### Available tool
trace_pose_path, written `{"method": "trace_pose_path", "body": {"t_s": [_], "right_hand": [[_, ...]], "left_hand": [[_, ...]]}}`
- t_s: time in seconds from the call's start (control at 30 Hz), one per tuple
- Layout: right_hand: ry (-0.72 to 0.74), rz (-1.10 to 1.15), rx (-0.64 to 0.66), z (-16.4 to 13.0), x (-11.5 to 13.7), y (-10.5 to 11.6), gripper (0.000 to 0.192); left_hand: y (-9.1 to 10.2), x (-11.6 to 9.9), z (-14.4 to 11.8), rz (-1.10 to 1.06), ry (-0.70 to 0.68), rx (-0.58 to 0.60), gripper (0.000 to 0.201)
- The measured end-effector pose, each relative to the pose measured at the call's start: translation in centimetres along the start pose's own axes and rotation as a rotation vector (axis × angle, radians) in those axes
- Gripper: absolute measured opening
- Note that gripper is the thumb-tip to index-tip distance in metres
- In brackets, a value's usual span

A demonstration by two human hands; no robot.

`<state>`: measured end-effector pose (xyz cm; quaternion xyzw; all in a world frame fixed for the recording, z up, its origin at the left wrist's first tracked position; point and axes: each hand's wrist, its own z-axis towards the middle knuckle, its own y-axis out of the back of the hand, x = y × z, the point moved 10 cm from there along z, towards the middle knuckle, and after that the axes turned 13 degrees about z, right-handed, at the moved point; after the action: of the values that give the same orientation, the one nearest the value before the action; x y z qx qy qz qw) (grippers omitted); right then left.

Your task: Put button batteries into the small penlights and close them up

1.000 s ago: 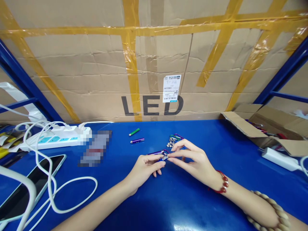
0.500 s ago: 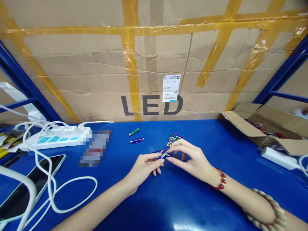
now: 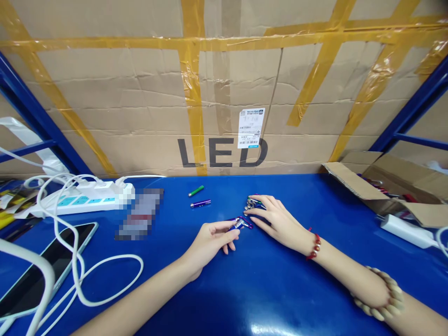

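Note:
My left hand [image 3: 210, 239] pinches a small purple keychain flashlight [image 3: 238, 223] with a silver end and a purple carabiner clip, held just above the blue table [image 3: 252, 284]. My right hand [image 3: 276, 219] lies flat a little to the right, its fingertips on a small pile of silver button cells and coloured carabiners [image 3: 252, 203]. Whether the fingers grip anything there is hidden. Behind lie a loose purple flashlight tube [image 3: 200, 203] and a green one [image 3: 195, 191].
A big taped cardboard sheet marked LED [image 3: 222, 152] walls off the back. At the left are a white power strip [image 3: 80, 199], looping white cables [image 3: 80, 275] and a phone [image 3: 38, 275]. An open cardboard box [image 3: 395, 184] and a white adapter [image 3: 402, 229] sit at the right.
My right hand let go of the flashlight's end and reached back to the pile of button cells. My left hand kept the flashlight almost still.

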<state>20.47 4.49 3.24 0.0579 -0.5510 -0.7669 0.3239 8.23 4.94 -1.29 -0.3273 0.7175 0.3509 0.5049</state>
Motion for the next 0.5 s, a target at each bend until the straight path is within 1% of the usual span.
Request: {"method": "trace_pose_path", "body": {"t_s": [0.13,0.33,0.5], "right_hand": [[0.002,0.015,0.006,0.06,0.32,0.15,0.026],[0.005,0.065,0.006,0.05,0.31,0.29,0.02],[-0.024,0.129,-0.031,-0.02,-0.02,0.6,0.014]], "left_hand": [[0.08,0.15,-0.04,-0.064,0.02,0.006,0.041],[-0.19,0.06,-0.08,-0.077,0.002,0.046,0.031],[-0.11,0.05,0.11,-0.085,0.01,0.024,0.035]]}}
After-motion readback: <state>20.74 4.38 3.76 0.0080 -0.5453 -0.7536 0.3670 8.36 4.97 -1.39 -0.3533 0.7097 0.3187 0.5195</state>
